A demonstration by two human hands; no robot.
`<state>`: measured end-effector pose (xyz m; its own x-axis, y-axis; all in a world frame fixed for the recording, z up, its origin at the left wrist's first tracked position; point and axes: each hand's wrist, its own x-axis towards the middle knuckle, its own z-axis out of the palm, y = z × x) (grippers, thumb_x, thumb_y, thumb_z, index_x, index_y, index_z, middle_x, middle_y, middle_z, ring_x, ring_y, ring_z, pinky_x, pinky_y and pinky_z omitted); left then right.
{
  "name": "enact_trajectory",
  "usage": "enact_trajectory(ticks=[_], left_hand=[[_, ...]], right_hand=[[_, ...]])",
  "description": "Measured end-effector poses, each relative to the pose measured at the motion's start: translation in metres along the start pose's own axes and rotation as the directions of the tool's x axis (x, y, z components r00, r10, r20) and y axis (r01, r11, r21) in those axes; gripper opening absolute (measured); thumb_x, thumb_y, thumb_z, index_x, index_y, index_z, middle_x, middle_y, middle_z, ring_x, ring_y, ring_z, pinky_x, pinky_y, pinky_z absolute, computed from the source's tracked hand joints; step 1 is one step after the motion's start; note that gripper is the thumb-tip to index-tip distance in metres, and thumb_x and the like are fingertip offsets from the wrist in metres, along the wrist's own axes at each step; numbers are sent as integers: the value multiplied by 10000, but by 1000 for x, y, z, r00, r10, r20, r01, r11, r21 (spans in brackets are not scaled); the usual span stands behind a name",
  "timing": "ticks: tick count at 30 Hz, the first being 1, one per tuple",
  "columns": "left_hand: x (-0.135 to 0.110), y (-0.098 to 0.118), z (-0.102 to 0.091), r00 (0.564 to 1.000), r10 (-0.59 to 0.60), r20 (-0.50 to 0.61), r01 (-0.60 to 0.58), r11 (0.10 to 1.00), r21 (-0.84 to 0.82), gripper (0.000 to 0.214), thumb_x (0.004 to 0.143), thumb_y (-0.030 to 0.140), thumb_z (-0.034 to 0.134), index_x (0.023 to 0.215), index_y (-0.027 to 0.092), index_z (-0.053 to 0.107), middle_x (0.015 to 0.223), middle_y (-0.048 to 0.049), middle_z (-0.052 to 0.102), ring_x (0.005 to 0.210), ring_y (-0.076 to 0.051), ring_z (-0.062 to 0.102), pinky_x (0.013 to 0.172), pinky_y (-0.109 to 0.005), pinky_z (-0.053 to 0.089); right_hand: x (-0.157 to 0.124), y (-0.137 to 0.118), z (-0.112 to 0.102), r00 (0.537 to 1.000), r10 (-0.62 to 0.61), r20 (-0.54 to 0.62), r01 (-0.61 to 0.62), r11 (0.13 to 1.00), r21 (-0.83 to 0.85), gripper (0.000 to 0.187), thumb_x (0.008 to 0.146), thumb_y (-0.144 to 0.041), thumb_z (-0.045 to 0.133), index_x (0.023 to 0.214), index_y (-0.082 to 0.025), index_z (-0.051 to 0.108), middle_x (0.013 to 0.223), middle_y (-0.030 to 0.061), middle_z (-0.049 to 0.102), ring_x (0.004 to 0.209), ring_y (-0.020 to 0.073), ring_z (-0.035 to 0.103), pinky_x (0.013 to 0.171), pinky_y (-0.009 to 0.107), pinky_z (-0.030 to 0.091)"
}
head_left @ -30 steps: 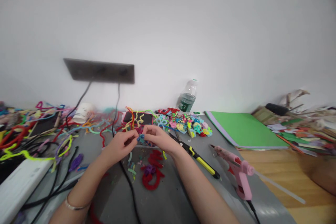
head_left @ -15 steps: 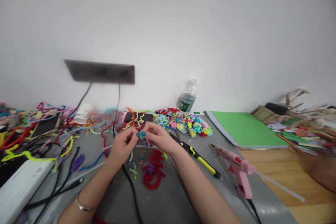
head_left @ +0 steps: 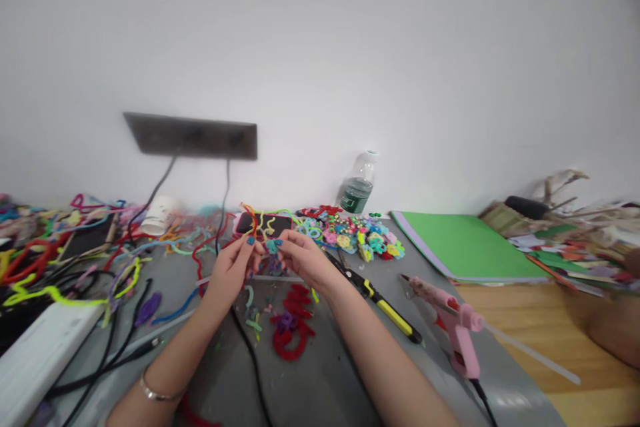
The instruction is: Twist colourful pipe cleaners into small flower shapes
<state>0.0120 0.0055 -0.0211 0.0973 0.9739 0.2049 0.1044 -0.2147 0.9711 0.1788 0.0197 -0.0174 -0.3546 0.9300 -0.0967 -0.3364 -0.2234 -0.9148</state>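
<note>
White wall fills most of what you're looking at, with a dark socket strip [head_left: 193,136] mounted on it and two cables hanging down onto the grey desk [head_left: 320,380]. I'll use the red pipe-cleaner shape [head_left: 293,327] lying flat on the desk as the anchor for everything else.

Well off to its right, past the grey mat, sits a green folder [head_left: 463,243] flat near the wall. Far left of the red shape you've got a big tangle of loose pipe cleaners [head_left: 75,260] in every colour. Just right of it lies the pink glue gun [head_left: 453,323], nozzle pointing back toward the wall, and between the two is a yellow-and-black cutter [head_left: 383,307] lying at an angle. Behind the red shape, by the wall, there's a pile of little finished flowers [head_left: 360,237] and a clear bottle [head_left: 359,183] standing up behind that.

Your left hand [head_left: 230,273] and right hand [head_left: 300,260] are both raised just above and behind the red shape, fingertips nearly meeting. Between them you're pinching a small blue-teal pipe-cleaner piece [head_left: 271,246], both hands narrowed down to a fingertip grip on it. It's off the desk, too tiny and fuzzy to make out its exact shape.
</note>
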Motion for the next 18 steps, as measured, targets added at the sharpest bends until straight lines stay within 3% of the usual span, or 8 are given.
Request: enact_trajectory(ticks=[3, 7, 12, 15, 18], left_hand=[[0, 3, -4, 999, 31, -21, -31, 1000, 4, 325, 900, 478, 497, 864, 182, 624, 625, 20, 560, 511, -118, 486, 474, -215, 385], [-1, 1, -4, 986, 162, 37, -166, 971, 172, 239, 812, 300, 628, 1029, 201, 624, 856, -20, 640, 705, -153, 602, 626, -243, 506], [-1, -4, -4, 944, 313, 101, -327, 864, 383, 188, 808, 232, 639, 993, 211, 667, 966, -43, 674, 717, -153, 615, 682, -268, 519], [-1, -3, -6, 938, 338, 73, -338, 849, 407, 167, 815, 235, 635, 971, 203, 686, 949, -47, 693, 720, -160, 632, 674, -266, 515], [1, -5, -10, 944, 326, 61, -319, 844, 432, 183, 828, 251, 627, 988, 200, 698, 976, -60, 709, 752, -173, 651, 676, -269, 514]], right_hand=[[1, 1, -4, 999, 31, 11, -32, 999, 33, 403, 647, -446, 806, 710, -193, 498, 573, -49, 602, 481, 79, 548, 474, 193, 391], [-1, 0, -5, 1000, 27, 12, -27, 999, 22, 402, 643, -445, 815, 737, -189, 520, 612, -35, 629, 533, 96, 589, 509, 203, 416], [-3, -2, -3, 1000, 15, 26, -14, 999, -48, 366, 645, -442, 815, 749, -181, 579, 605, -42, 603, 553, 94, 559, 527, 206, 390], [-1, 0, -4, 999, 6, 34, -3, 997, -76, 361, 647, -452, 808, 761, -181, 599, 619, -39, 592, 564, 99, 547, 542, 216, 385], [4, 3, -7, 997, -57, -51, 53, 996, -74, 342, 667, -456, 778, 757, -183, 593, 666, -30, 607, 562, 96, 536, 531, 218, 361]])
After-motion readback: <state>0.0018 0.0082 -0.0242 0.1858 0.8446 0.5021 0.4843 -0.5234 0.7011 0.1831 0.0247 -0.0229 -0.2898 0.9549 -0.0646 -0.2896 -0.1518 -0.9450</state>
